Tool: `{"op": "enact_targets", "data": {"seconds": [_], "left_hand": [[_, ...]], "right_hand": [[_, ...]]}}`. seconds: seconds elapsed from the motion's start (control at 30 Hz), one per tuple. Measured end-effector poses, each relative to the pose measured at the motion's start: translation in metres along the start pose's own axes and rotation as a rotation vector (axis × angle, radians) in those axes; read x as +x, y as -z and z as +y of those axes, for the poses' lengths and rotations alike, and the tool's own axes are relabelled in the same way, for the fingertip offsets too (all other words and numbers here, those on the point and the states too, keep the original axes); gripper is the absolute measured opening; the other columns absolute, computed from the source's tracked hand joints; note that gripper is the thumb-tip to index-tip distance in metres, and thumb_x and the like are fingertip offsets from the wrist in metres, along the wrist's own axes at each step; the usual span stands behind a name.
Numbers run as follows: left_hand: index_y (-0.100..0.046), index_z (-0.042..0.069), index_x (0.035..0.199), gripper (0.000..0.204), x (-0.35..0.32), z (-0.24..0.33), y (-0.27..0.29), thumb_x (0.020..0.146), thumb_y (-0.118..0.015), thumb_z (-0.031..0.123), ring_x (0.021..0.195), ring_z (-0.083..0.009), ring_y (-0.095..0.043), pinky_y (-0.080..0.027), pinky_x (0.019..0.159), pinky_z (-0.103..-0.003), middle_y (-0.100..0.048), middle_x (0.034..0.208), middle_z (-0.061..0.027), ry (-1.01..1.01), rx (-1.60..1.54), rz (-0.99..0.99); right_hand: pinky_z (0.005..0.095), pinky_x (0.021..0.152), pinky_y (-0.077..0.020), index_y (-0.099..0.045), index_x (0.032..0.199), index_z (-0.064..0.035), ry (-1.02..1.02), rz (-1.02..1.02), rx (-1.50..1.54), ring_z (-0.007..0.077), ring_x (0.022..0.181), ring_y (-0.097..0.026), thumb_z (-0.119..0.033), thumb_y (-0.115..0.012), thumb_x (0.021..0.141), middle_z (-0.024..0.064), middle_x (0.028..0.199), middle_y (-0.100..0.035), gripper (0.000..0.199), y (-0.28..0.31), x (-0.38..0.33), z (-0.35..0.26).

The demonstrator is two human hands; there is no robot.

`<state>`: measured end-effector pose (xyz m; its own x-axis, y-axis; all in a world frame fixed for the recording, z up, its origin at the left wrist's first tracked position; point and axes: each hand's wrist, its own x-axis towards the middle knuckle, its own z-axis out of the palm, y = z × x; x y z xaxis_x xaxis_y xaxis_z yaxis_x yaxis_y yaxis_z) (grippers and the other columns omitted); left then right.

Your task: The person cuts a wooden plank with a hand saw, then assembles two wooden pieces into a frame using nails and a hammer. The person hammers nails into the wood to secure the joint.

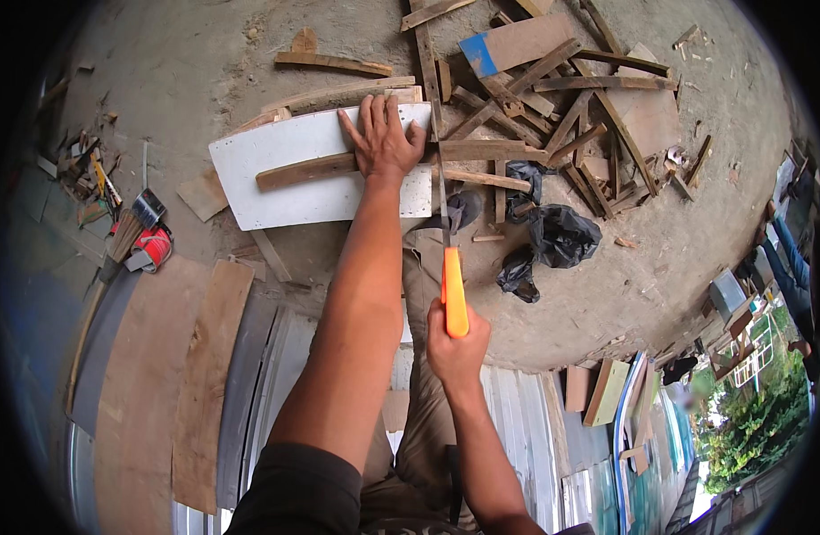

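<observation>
My right hand (pixel 458 346) is wrapped round the orange handle of a handsaw (pixel 455 290). The saw's thin blade points away from me and crosses a wooden strip (pixel 307 170) just past the right edge of a white board (pixel 294 207). That strip lies across the board and runs on to the right. With fingers spread, my left hand (pixel 387 138) presses down on the strip and the board near the blade. How deep the blade sits in the wood cannot be made out. A shoe (pixel 463 209) shows just right of the blade.
Scrap wood (pixel 597 134) is heaped at the far right, with black plastic bags (pixel 563 235) nearer me. On the left are a broom (pixel 124 236), a red reel (pixel 151 250) and a can (pixel 148 209). Wide planks (pixel 142 357) lean at the lower left. Another person (pixel 789 267) stands at the right rim.
</observation>
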<state>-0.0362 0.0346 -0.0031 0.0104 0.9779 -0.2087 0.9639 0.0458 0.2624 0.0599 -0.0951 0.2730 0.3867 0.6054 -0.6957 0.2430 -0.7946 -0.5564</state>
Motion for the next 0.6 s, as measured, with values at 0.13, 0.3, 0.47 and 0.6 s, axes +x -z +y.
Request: {"op": "enact_targets", "data": {"seconds": [0.13,0.3,0.47,0.6], "left_hand": [[-0.05,0.007,0.136,0.063,-0.002,0.0,0.003,0.083,-0.053,0.041,0.141,-0.0281,-0.032,0.003,0.118,-0.065,-0.045,0.14,-0.0127,-0.025,0.017,-0.044],[-0.045,0.009,0.139,0.064,-0.005,0.004,0.005,0.085,-0.053,0.04,0.142,-0.0271,-0.031,-0.001,0.119,-0.063,-0.045,0.139,-0.0108,-0.057,0.062,-0.086],[-0.039,0.008,0.145,0.067,-0.005,0.002,0.005,0.086,-0.052,0.037,0.145,-0.0264,-0.027,-0.003,0.12,-0.061,-0.041,0.145,-0.0134,-0.16,0.06,-0.09],[-0.04,0.009,0.144,0.067,-0.001,0.005,0.005,0.084,-0.052,0.036,0.144,-0.0272,-0.03,-0.007,0.121,-0.058,-0.042,0.145,-0.0126,-0.184,0.04,-0.054]], "right_hand": [[0.0318,0.053,-0.0485,-0.067,0.081,0.0015,-0.018,0.005,0.021,0.0219,0.052,-0.065,-0.003,-0.064,0.08,0.014,0.06,-0.061,0.006,0.006,-0.018,-0.001],[0.03,0.054,-0.0462,-0.065,0.082,0.0041,-0.054,-0.038,0.049,0.0155,0.053,-0.057,-0.002,-0.061,0.084,0.0094,0.06,-0.059,0.007,0.007,-0.005,-0.015],[0.0304,0.052,-0.0453,-0.064,0.081,0.0037,-0.004,-0.013,-0.01,0.0168,0.051,-0.056,-0.002,-0.061,0.084,0.01,0.06,-0.059,0.007,0.013,-0.009,0.006],[0.0314,0.05,-0.0462,-0.067,0.083,0.0018,0.022,-0.04,-0.061,0.0222,0.047,-0.06,-0.002,-0.063,0.083,0.0127,0.058,-0.058,0.005,0.012,-0.017,0.015]]}}
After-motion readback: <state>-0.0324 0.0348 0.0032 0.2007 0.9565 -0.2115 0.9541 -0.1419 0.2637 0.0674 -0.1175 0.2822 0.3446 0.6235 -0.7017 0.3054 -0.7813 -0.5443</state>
